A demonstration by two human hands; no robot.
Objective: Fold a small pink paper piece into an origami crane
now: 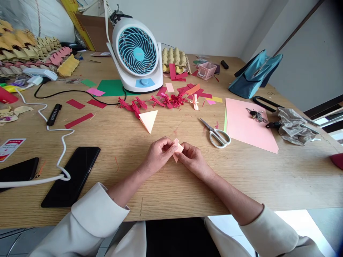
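Note:
A small folded piece of pale pink paper (177, 149) is held just above the table (160, 192). My left hand (160, 153) pinches it from the left, thumb in front. On the other side my right hand (195, 160) grips its right edge between thumb and fingers. Beyond the hands lies a cream folded paper triangle (149, 120). Scissors (216, 134) with white handles rest to the right, blades pointing away. Behind, several crimson cut-paper pieces (167, 101) form a row, with a pale pink one (195, 102) at its right end.
A white fan (138, 53) stands at the back. Pink paper sheets (249, 132) with keys (256, 115) lie right, near a blue bag (253, 76). At left are a black phone (72, 178), a marker (54, 114) and a white cable (64, 146). Egg cartons (175, 59) sit behind.

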